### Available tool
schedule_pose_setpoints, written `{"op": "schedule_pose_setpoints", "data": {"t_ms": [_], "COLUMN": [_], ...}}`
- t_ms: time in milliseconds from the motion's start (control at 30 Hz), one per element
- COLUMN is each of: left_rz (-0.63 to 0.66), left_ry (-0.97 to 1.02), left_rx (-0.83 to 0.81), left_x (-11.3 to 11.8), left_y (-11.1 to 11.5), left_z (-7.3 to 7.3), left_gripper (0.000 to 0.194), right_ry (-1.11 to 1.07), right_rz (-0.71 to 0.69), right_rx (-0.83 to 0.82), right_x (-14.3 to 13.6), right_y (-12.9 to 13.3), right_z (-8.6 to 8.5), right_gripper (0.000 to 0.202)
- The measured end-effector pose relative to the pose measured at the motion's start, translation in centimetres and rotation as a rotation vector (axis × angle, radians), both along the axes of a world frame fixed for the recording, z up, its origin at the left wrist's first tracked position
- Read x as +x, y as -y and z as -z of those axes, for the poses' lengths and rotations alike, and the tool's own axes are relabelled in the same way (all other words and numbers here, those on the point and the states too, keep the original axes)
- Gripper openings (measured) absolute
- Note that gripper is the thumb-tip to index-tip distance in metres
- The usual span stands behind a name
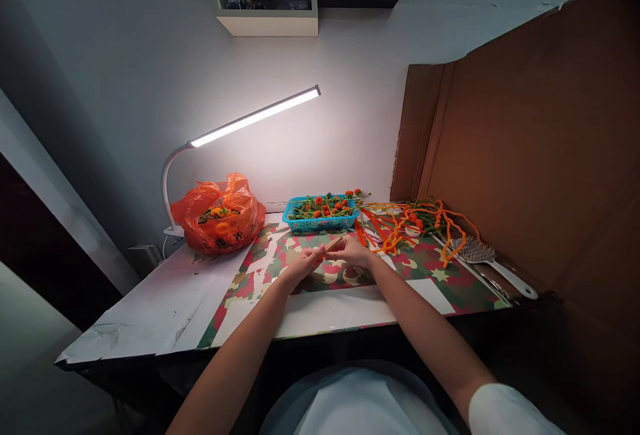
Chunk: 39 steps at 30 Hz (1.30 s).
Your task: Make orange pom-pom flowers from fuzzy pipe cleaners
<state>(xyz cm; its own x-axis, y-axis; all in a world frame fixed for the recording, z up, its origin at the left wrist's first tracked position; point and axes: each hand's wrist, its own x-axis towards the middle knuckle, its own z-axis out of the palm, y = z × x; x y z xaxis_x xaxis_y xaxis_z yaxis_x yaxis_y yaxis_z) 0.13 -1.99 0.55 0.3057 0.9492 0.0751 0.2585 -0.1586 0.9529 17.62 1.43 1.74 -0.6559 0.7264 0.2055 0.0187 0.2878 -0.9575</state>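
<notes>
- White clothing (365, 403) lay nearest, below the table edge.
- Orange plastic bag (251, 214), holding flowers, sat at far left beneath the desk lamp (255, 115).
- Left hand (306, 264) was closed, fingertips pinching a slim tan strip (333, 244).
- Blue basket (323, 224) of orange flowers stood behind that strip, which was between the hands.
- Right hand (353, 252) curled at the strip; I couldn't tell whether it gripped.
- Orange cords (391, 245) sprawled rightward.
- Paddle hairbrush (493, 262) lay rightmost.
</notes>
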Motion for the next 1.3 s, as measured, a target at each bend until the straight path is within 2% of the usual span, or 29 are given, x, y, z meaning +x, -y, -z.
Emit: {"op": "schedule_pose_setpoints", "data": {"t_ms": [100, 200, 267, 367, 467, 533, 633, 733, 867, 1067, 1167, 1300], "left_rz": [0.025, 0.105, 0.137, 0.101, 0.031, -0.012, -0.054, -0.041, -0.043, -0.059, -0.082, -0.108], "left_ry": [-0.074, -0.171, -0.259, -0.396, -0.479, -0.482, -0.457, -0.408, -0.328, -0.33, -0.349, -0.347], "left_rx": [0.062, 0.122, 0.137, 0.152, 0.198, 0.216, 0.213, 0.199, 0.163, 0.176, 0.233, 0.268], "left_x": [-0.1, -0.3, -0.3, -0.3, -0.2, -0.2, -0.2, -0.2, -0.2, -0.2, -0.3, -0.4], "left_y": [-0.2, -0.1, 0.1, 0.3, 0.3, 0.3, 0.3, 0.3, 0.2, 0.1, -0.2, -0.6], "left_z": [0.2, 0.3, 0.3, 0.3, 0.1, 0.0, -0.1, 0.0, 0.2, 0.4, 0.5, 0.5], "left_gripper": [0.063, 0.062, 0.061, 0.06, 0.059, 0.058, 0.057, 0.055, 0.046, 0.037, 0.037, 0.036], "right_ry": [0.126, 0.28, 0.408, 0.66, 0.859, 0.919, 0.93, 0.909, 0.88, 0.893, 0.851, 0.712], "right_rz": [0.02, -0.01, -0.06, -0.122, -0.014, 0.128, 0.317, 0.424, 0.459, 0.519, 0.574, 0.58], "right_rx": [0.018, 0.064, 0.135, 0.263, 0.407, 0.527, 0.639, 0.682, 0.73, 0.833, 0.867, 0.886], "right_x": [1.1, 2.2, 2.4, 1.9, 0.7, -0.1, -0.6, -0.6, -0.5, -0.8, -1.0, -0.9], "right_y": [0.0, -0.3, -0.5, -0.2, 1.0, 2.2, 3.5, 4.0, 3.8, 4.3, 4.8, 4.8], "right_z": [-0.5, -1.4, -2.4, -4.5, -6.1, -6.3, -5.5, -4.3, -3.6, -3.0, -2.0, -0.4], "right_gripper": [0.046, 0.042, 0.037, 0.026, 0.014, 0.013, 0.015, 0.015, 0.015, 0.015, 0.019, 0.023]}}
